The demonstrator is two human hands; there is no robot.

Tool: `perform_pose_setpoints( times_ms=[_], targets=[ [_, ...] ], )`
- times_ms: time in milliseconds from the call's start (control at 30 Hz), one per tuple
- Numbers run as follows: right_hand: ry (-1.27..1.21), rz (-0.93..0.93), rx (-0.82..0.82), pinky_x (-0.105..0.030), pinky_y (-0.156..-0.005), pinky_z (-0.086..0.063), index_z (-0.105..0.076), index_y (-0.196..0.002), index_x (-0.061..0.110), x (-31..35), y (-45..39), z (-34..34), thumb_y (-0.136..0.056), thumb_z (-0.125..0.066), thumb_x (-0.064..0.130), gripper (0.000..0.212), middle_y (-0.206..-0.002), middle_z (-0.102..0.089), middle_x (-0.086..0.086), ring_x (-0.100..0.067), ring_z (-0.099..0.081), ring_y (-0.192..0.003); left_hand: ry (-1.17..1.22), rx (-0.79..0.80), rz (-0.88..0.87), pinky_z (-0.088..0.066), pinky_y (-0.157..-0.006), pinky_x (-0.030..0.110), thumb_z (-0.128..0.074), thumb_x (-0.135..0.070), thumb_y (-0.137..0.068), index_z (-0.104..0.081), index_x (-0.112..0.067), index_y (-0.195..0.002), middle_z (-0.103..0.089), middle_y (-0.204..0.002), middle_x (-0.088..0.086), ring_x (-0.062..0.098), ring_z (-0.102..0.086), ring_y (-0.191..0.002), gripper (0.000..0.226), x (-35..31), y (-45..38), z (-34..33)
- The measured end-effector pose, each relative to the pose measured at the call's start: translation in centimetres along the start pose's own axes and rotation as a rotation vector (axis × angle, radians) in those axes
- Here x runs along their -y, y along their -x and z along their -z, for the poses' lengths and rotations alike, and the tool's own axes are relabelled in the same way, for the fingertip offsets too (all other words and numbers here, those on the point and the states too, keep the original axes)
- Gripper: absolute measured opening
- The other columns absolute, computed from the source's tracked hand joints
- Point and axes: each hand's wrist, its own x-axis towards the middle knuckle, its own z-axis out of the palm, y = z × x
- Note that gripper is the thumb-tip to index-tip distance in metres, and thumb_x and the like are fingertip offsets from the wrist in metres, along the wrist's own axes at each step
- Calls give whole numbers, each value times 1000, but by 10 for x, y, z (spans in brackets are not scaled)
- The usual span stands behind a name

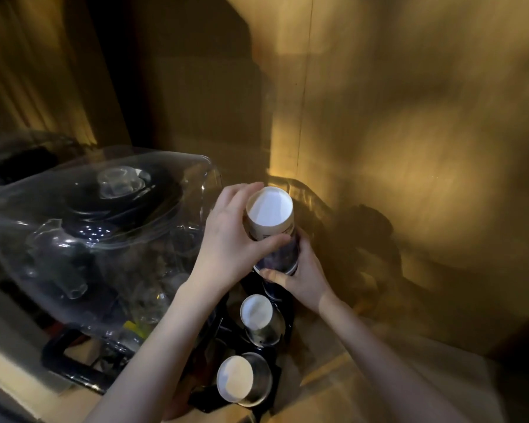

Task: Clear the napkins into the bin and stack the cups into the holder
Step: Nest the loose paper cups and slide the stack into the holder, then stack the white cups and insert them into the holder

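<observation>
A stack of upside-down paper cups (271, 221) with a white bottom on top stands in the far slot of a black cup holder (277, 374). My left hand (229, 236) grips the top cup from the left side. My right hand (300, 276) wraps the lower, dark-printed part of the same stack from the right. Two more inverted cup stacks sit in the holder nearer to me, one in the middle slot (260, 319) and one in the near slot (242, 380). No napkins or bin are in view.
A large clear plastic dome cover (83, 227) over dark glassware and jars fills the left side, close to my left forearm. A wooden wall (409, 132) rises right behind the holder. The wooden counter edge (19, 380) runs along the lower left. Lighting is dim.
</observation>
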Motion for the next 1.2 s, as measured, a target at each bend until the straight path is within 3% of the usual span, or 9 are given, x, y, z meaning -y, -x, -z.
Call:
perform_pose_setpoints(
  times_ms=[67, 200, 267, 467, 667, 800, 933, 1067, 1200],
  targets=[
    [2, -1, 5, 0, -88, -40, -26, -134, 33, 1, -3, 0, -61, -84, 32, 93, -141, -44, 3, -9, -44, -127, -28, -28, -14, -40, -93, 26, -84, -28, -58, -55, -17, -123, -49, -114, -10, 5, -47, -106, 72, 1, -4, -3],
    [60, -44, -17, -35, -106, -42, -26, -138, 22, -3, -8, 2, -62, -84, 27, 95, -142, -42, -4, -18, -43, -130, -34, 10, 7, -25, -87, 1, -85, -25, -58, -56, -15, -124, -54, -118, -3, 4, -45, -104, 73, 17, -10, -18],
    [102, -18, -56, -42, -107, -41, -27, -138, 18, -2, -6, 4, -65, -82, 28, 92, -141, -42, -7, -19, -41, -131, -44, 47, 39, -21, -85, -1, -84, -25, -60, -54, -14, -126, -55, -123, 1, 7, -48, -107, 73, 27, -8, -29],
    [234, 67, -130, -33, -102, -41, -40, -131, 19, -3, -3, 7, -73, -75, 31, 69, -132, -51, -5, -19, -47, -124, -45, 149, 160, -22, -85, 3, -81, -23, -65, -50, -13, -130, -52, -128, 5, 18, -51, -116, 72, 56, -2, -66],
    [346, 24, -118, -24, -92, -39, -42, -130, 16, -16, -1, 4, -75, -73, 20, 63, -129, -55, -5, -20, -52, -118, -49, 215, 213, -36, -97, 23, -79, -25, -69, -46, -11, -132, -48, -132, 9, 23, -48, -121, 72, 71, 9, -90],
    [380, -1, -77, -21, -85, -39, -43, -127, 18, -15, -1, 5, -76, -70, 20, 58, -127, -58, -3, -19, -54, -116, -29, 184, 227, -34, -93, 17, -80, -25, -69, -49, -12, -131, -51, -127, 6, 19, -51, -117, 71, 80, 16, -95],
    [489, -13, 13, -30, -84, -47, -42, -128, 18, -3, -3, 11, -81, -64, 16, 51, -124, -60, -6, -24, -58, -112, -8, 163, 224, -34, -90, 13, -80, -26, -68, -51, -13, -131, -55, -123, 4, 16, -53, -114, 70, 83, 20, -95],
    [709, 19, 152, -41, -97, -46, -30, -139, 19, 13, 2, 26, -86, -59, 18, 60, -139, -46, -10, -29, -48, -125, -337, 247, 82, -50, -90, 33, -64, -36, -82, -39, -9, -137, -46, -138, 8, 23, -51, -122, 66, 76, 24, -95],
    [781, 49, 126, -42, -105, -40, -28, -140, 16, 25, 27, 45, -88, -56, 25, 60, -145, -40, -9, -28, -41, -130, -548, 252, 25, -27, -115, 41, -51, -41, -88, -28, -9, -142, -31, -153, 10, 23, -22, -144, 67, 52, 36, -97]
  ],
)
